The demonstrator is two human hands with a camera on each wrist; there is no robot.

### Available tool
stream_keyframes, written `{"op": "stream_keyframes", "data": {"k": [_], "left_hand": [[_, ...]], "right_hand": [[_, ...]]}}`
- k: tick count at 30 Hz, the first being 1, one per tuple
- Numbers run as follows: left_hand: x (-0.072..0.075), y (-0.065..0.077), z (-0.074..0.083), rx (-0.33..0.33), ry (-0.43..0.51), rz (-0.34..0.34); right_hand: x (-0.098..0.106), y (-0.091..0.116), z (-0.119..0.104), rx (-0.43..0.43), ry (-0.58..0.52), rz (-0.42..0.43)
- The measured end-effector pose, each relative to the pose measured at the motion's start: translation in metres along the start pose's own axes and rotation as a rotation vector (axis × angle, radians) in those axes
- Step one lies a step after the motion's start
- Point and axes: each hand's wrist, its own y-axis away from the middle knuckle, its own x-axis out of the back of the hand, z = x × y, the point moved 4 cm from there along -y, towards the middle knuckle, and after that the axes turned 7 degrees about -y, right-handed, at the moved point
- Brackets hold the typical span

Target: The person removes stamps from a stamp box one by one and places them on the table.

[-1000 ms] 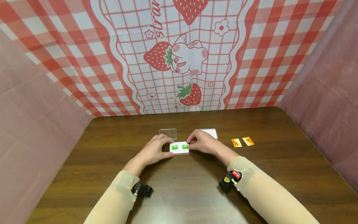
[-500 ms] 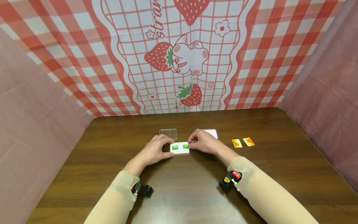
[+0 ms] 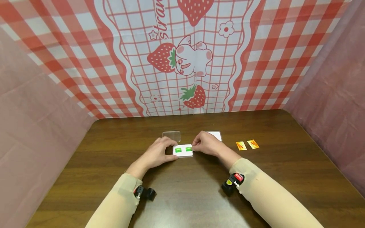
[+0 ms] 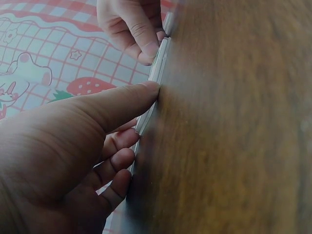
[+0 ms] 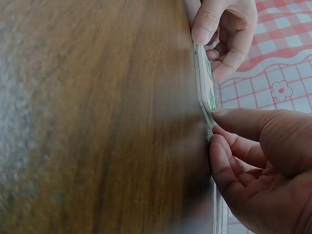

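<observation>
A flat white case [image 3: 183,154] with a clear edge lies on the table between both hands. On its white face are two small green cards, one on the left [image 3: 178,150] and one on the right [image 3: 188,148]. My left hand [image 3: 158,152] grips the case's left end, thumb on the near edge and fingers at the far edge. At the other end, my right hand [image 3: 207,144] pinches the outer end of the right green card between thumb and curled fingers. The right wrist view shows that thumb [image 5: 239,121] right at the green card's edge.
Behind the left hand lies a clear plastic cover [image 3: 171,136]. A second white case [image 3: 215,135] is partly hidden by the right hand. Two orange cards [image 3: 240,145] lie farther right on the wooden table [image 3: 182,196]. A strawberry-print curtain [image 3: 182,63] hangs behind.
The right hand and forearm shift very slightly, and the right green card moves a little with the fingertips. The left hand stays still on the case.
</observation>
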Motion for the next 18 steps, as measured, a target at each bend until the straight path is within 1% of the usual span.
{"op": "stream_keyframes", "data": {"k": [4, 10, 18], "left_hand": [[0.0009, 0.0004, 0.0014, -0.01, 0.003, 0.007], [0.0035, 0.001, 0.0044, -0.025, 0.003, 0.014], [0.0026, 0.0011, 0.003, -0.024, 0.011, 0.007]], "right_hand": [[-0.0002, 0.0003, -0.0004, 0.0, -0.006, -0.006], [0.0, 0.0002, -0.001, 0.027, -0.008, 0.003], [-0.0002, 0.0002, -0.0005, 0.045, -0.045, 0.018]]}}
